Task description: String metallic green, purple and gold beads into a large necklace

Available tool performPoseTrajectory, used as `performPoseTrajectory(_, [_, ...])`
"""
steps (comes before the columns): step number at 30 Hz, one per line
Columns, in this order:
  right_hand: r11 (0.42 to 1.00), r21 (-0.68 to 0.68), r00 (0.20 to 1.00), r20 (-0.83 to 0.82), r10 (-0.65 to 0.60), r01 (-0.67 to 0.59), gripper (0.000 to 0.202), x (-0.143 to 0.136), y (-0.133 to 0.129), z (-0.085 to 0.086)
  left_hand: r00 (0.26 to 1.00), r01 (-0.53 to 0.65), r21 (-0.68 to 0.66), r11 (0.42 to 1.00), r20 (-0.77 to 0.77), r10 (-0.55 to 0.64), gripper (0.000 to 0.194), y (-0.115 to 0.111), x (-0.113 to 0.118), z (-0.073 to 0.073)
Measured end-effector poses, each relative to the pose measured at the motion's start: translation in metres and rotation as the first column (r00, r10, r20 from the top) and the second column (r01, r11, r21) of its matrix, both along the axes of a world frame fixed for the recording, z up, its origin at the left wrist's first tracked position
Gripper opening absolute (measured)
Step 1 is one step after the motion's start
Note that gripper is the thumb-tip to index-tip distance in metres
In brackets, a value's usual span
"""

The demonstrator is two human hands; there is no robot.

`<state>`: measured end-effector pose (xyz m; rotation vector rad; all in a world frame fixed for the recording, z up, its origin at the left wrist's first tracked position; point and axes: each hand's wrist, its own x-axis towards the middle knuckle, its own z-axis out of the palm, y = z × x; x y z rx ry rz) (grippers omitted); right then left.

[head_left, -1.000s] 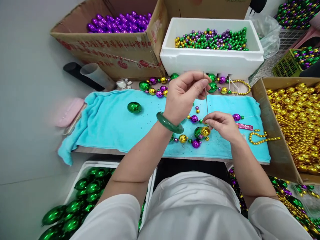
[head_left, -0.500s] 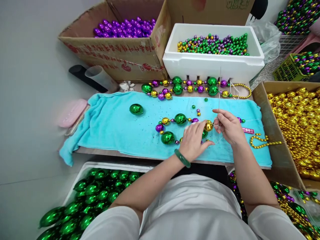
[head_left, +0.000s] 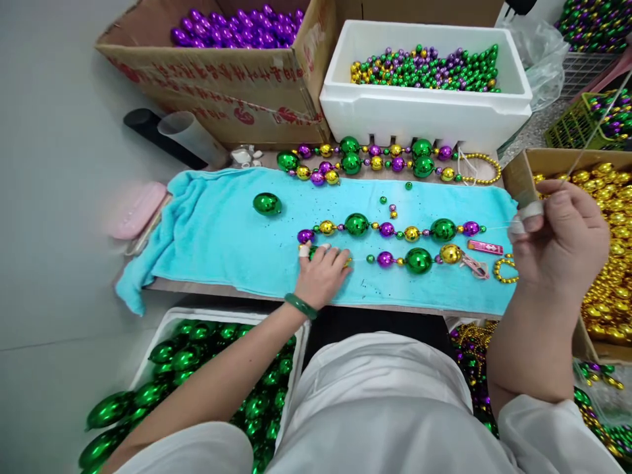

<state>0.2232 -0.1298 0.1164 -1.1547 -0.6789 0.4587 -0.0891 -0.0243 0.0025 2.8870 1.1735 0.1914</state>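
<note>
A bead strand loops across the turquoise towel, with large green beads (head_left: 356, 224), purple beads (head_left: 471, 228) and gold beads (head_left: 411, 234) along a clear thread. My left hand (head_left: 323, 273) is curled over the near row at its left end, covering a large green bead almost wholly. A stretch of bare thread shows just right of that hand. Raised at the right edge, my right hand (head_left: 563, 230) is closed around a long thin needle (head_left: 597, 128) that slants up and right. White tape wraps some fingers on both hands.
A loose green bead (head_left: 267, 204) lies left on the towel (head_left: 207, 243). Pink clippers (head_left: 474, 266) and a pink packet (head_left: 485, 247) sit right. A finished-looking strand (head_left: 376, 163) lies behind, before a foam box (head_left: 424, 108) and a carton (head_left: 212, 92). Green beads fill the bin below.
My right hand has swung right and up with the needle. My left hand has slid left along the strand. The near-row beads now lie spread out, and the clippers are uncovered.
</note>
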Motion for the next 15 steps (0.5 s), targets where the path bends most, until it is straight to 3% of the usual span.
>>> performPoseTrajectory(4, [0.998,-0.029,0.998,0.019,-0.052,0.052,0.006,0.010,-0.009,-0.001,0.998,0.032,0.034,0.999,0.046,-0.034,0.030,0.038,-0.025,-0.006])
performPoseTrajectory(7, [0.998,-0.066,1.000,0.000,-0.019,0.019,0.007,0.009,-0.008,-0.008,0.994,0.054,0.056,0.997,0.092,-0.059,0.036,0.053,-0.030,-0.001])
performPoseTrajectory(11, [0.988,-0.140,0.996,-0.064,0.059,-0.067,0.015,0.000,-0.002,-0.021,0.988,0.052,0.055,0.997,0.141,-0.059,0.040,0.040,-0.008,0.020])
performPoseTrajectory(15, [0.974,-0.169,0.985,-0.105,0.135,-0.152,0.020,-0.016,0.005,-0.029,0.960,0.091,-0.037,0.995,0.270,-0.078,0.038,0.011,0.041,0.033])
